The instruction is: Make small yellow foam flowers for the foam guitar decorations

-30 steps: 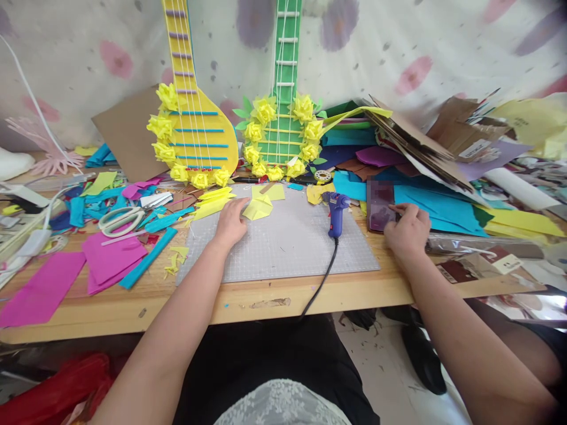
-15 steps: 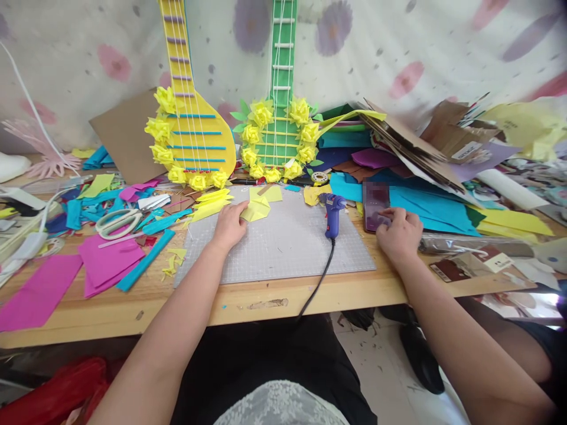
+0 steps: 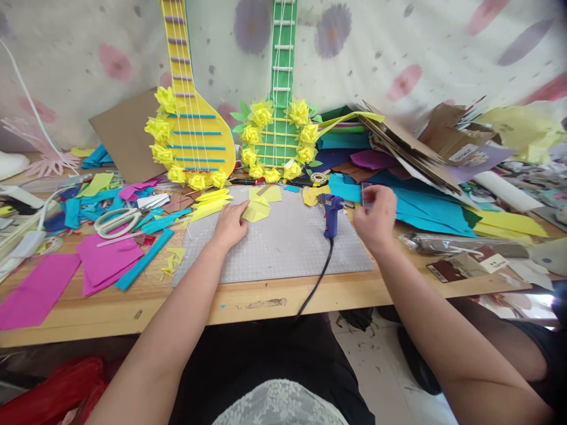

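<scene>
My left hand rests on the cutting mat, thumb and forefinger closed at the edge of a folded yellow paper piece. Another yellow paper lies just behind it. My right hand hovers at the mat's right side with curled fingers, nothing visible in them. It covers most of a dark phone, leaving only an upper edge in sight; whether it touches the phone I cannot tell. Left of this hand, a purple glue gun stands on the mat.
A yellow paper-flowered lute shape and a green one stand against the curtain. Scissors, pink sheets and blue scraps lie left. Blue paper and cardboard pile up right. The glue gun's cord crosses the table edge.
My right hand has moved left and slightly up, from the phone's lower right side to in front of it, covering most of it. My left hand stays at the yellow paper.
</scene>
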`<state>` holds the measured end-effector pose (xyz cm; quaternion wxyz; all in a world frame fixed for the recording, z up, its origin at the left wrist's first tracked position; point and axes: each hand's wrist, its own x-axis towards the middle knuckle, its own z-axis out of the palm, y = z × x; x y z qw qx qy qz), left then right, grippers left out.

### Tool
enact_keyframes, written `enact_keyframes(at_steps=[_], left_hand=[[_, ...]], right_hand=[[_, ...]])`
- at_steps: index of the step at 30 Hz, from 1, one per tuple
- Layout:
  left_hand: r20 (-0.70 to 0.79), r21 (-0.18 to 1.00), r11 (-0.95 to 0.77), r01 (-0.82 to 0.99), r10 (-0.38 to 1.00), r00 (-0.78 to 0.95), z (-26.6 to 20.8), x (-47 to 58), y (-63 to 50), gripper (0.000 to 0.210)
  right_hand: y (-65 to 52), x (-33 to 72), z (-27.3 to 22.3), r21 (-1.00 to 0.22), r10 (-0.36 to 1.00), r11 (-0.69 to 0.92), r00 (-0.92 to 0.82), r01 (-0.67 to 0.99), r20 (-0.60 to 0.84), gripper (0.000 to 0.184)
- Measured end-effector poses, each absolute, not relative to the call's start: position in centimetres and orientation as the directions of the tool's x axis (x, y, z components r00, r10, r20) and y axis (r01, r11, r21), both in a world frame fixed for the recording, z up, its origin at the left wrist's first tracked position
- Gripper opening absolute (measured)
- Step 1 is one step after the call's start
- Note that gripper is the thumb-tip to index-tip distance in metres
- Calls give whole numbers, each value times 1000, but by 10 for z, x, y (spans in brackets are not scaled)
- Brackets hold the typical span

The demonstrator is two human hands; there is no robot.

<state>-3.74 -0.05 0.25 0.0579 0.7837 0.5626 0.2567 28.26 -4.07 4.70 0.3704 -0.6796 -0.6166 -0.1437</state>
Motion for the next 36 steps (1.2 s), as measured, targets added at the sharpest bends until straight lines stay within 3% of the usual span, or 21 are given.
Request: enact_keyframes(at_steps=[5, 8, 12, 17, 22, 28, 36], left_hand=[[311, 454, -348, 820, 925, 220, 2, -39, -2, 58], [316, 477, -358, 803, 922, 224, 1, -41, -1, 58], [326, 475, -380, 794, 914, 242, 0, -41, 0, 49], [319, 482, -397, 781, 910, 266, 0, -38, 1, 40], [343, 469, -420, 777, 897, 278, 2, -34, 0, 34], [403, 428, -485, 762, 858, 319, 4, -34, -3, 35], [443, 366, -580, 728, 796, 412, 5, -30, -3, 33]], right_hand=[[-33, 183, 60, -380, 828, 427, -186, 820, 529, 36], [-20, 141, 47, -420, 877, 458, -320, 784, 359, 31], [0, 120, 23, -482, 933, 335, -212, 809, 292, 34], [7, 130, 6, -639, 940, 302, -110, 708, 322, 36], [8, 143, 3, -726, 972, 200, -40, 657, 232, 34], [13, 146, 0, -835, 984, 173, -54, 523, 170, 36], [27, 148, -16, -938, 969, 232, -143, 257, 201, 37]])
